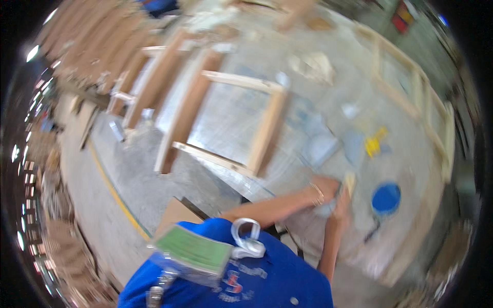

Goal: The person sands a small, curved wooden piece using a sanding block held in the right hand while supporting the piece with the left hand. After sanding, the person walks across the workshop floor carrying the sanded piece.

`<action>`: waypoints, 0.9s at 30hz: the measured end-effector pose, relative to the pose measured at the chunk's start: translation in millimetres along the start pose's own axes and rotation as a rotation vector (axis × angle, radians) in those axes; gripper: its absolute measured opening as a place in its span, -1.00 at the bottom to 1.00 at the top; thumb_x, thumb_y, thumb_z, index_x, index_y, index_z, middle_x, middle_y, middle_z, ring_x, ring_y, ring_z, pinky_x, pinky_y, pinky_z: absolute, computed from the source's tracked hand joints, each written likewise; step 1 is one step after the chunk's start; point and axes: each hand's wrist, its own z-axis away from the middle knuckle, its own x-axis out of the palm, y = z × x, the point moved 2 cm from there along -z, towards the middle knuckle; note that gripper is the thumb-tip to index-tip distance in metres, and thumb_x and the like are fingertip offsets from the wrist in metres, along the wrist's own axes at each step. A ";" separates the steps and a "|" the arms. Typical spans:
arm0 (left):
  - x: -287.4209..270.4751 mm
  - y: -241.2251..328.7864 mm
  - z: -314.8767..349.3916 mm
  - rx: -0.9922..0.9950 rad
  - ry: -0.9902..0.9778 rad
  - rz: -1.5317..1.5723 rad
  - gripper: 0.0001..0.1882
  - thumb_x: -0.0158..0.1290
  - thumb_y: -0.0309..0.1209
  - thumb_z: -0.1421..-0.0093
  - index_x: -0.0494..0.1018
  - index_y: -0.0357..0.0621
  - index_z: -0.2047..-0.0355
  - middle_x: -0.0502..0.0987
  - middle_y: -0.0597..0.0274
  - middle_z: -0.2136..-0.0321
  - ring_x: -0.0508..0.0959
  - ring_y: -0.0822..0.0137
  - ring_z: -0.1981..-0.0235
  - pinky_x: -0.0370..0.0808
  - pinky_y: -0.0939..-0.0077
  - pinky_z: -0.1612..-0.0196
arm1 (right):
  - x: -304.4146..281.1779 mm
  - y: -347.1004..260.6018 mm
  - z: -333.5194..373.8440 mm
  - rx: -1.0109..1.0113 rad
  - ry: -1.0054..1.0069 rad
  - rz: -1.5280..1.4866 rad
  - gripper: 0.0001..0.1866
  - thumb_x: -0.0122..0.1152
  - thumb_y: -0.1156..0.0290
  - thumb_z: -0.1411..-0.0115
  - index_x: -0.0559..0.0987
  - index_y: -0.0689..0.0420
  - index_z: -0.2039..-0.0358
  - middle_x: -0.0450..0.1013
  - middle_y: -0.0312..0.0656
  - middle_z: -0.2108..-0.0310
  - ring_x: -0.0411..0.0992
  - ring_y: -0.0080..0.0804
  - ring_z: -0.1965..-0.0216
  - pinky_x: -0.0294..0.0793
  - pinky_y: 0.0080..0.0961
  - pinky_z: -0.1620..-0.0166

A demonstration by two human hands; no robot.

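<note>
My left hand [325, 187], with a thin bracelet at its wrist, is closed close against my right hand over the worktable [313, 118]. My right hand [341, 206] is closed on a small pale yellowish strip [350, 181] that sticks up past the fingers. Motion blur hides what the left fingers hold. Below the wrist shows a bluish-grey patch I cannot identify. To the right lies a round blue disc [386, 198] with a dark, cord-like piece trailing from it. A yellow object [376, 142], perhaps a tool, rests farther off.
A wooden frame [272, 128] of rails and crosspieces lies on the table's left part, and another frame [134, 97] stands beyond it. A lighter frame [418, 105] runs along the right edge. Stacked boards [97, 38] fill the far left. Crumpled pale material [313, 66] sits at the back.
</note>
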 end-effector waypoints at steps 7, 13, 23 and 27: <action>33.6 4.9 21.4 -0.024 -0.295 0.052 -0.80 0.02 -0.41 0.11 0.48 -0.20 0.43 0.53 -0.05 0.40 0.54 -0.01 0.32 0.46 0.18 0.34 | -9.7 -63.3 44.3 0.420 -0.403 0.207 -0.51 -0.19 0.42 -0.22 0.17 -0.05 -0.19 0.40 0.07 0.14 0.42 0.03 0.30 0.34 -0.16 0.30; 15.2 -16.9 16.9 0.023 -0.142 0.032 -0.82 0.04 -0.42 0.12 0.51 -0.19 0.48 0.55 -0.02 0.47 0.56 0.03 0.36 0.47 0.20 0.37 | -6.5 -71.1 -10.3 0.199 -0.125 -0.007 -0.46 -0.13 0.49 -0.18 0.15 -0.04 -0.20 0.44 0.10 0.28 0.44 -0.01 0.33 0.35 -0.15 0.30; 2.7 -26.6 8.4 0.014 -0.029 -0.029 -0.87 0.06 -0.41 0.13 0.55 -0.16 0.55 0.56 0.03 0.55 0.58 0.06 0.43 0.48 0.23 0.41 | -10.6 -56.7 -8.4 0.371 -0.285 0.167 -0.52 -0.17 0.35 -0.22 0.19 0.10 -0.17 0.39 0.09 0.10 0.42 0.06 0.32 0.38 -0.16 0.30; -2.9 -16.7 8.0 0.043 -0.257 -0.094 -0.72 -0.02 -0.42 0.07 0.46 -0.14 0.29 0.52 -0.03 0.32 0.52 0.00 0.26 0.44 0.16 0.26 | -4.3 -43.9 0.1 0.138 -0.080 0.081 -0.51 -0.13 0.37 -0.17 0.21 0.04 -0.15 0.41 0.03 0.20 0.44 -0.01 0.35 0.41 -0.18 0.30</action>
